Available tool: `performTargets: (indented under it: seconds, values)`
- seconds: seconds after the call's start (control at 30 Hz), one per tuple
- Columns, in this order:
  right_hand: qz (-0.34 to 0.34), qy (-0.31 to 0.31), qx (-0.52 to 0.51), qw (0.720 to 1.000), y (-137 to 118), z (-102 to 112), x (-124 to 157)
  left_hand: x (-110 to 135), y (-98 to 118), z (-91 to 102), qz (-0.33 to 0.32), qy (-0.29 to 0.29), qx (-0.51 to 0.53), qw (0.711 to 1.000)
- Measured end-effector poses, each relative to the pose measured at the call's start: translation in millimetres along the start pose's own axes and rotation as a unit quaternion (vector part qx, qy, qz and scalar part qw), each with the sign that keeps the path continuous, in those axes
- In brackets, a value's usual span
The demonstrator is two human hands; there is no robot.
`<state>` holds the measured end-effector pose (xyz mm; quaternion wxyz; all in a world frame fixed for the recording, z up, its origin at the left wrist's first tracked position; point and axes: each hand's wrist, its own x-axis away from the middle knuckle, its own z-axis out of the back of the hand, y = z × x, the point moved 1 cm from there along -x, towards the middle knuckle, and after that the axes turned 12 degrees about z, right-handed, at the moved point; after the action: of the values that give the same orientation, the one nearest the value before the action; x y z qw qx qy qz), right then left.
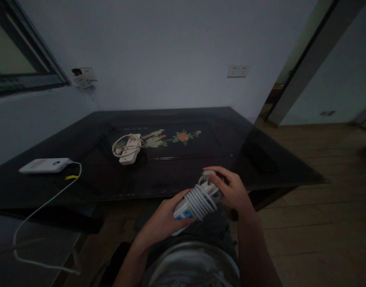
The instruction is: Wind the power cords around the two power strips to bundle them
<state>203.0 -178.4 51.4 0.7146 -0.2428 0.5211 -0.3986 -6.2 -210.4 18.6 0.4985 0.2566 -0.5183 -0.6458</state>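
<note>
Between my hands, just in front of the table's near edge, is a white power strip [180, 209] with blue sockets. Its white cord [199, 202] is wound round it in several tight loops. My left hand [168, 217] wraps the lower left end, thumb across the blue sockets. At the upper right end, my right hand [231, 187] has its fingers closed on the white plug [209, 174] of the cord. The strip is held at a tilt, and part of its right end is hidden by my right hand.
On the dark table [177, 175] lies a second white power strip [130, 149] with its cord looped over it. A white power bank-like device [45, 165] with a trailing cable lies at the left. A dark flat object [260, 157] lies at the right. Wall sockets [238, 71] are behind.
</note>
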Motion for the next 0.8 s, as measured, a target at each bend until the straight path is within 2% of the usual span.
performTargets:
  seconds: [0.13, 0.23, 0.33, 0.43, 0.53, 0.6, 0.7, 0.8]
  values:
    - [-0.09, -0.086, -0.065, 0.99, 9, 11, -3, 4, 3, 4.1, -0.02, -0.043, -0.051, 0.998]
    - [-0.153, -0.133, -0.181, 0.962, 21, 16, -3, 7, 5, 9.1, -0.022, -0.066, -0.09, 0.994]
    - [-0.186, -0.14, -0.299, 0.925, 36, 14, 1, 9, 5, 14.5, -0.017, -0.073, -0.112, 0.991]
    - [-0.209, -0.106, -0.36, 0.903, 50, 7, 5, 11, 3, 18.6, -0.022, -0.06, -0.085, 0.994]
    - [-0.205, -0.047, -0.339, 0.917, 59, -4, 11, 12, 2, 19.8, -0.042, -0.036, 0.004, 0.998]
    - [-0.197, -0.036, -0.306, 0.931, 58, -13, 16, 13, 3, 19.8, -0.045, -0.001, 0.081, 0.996]
    - [-0.174, -0.117, -0.276, 0.938, 49, -28, 22, 13, 5, 19.9, -0.017, 0.061, 0.168, 0.984]
    - [-0.12, -0.198, -0.267, 0.936, 33, -38, 26, 13, 9, 21.4, 0.012, 0.106, 0.197, 0.974]
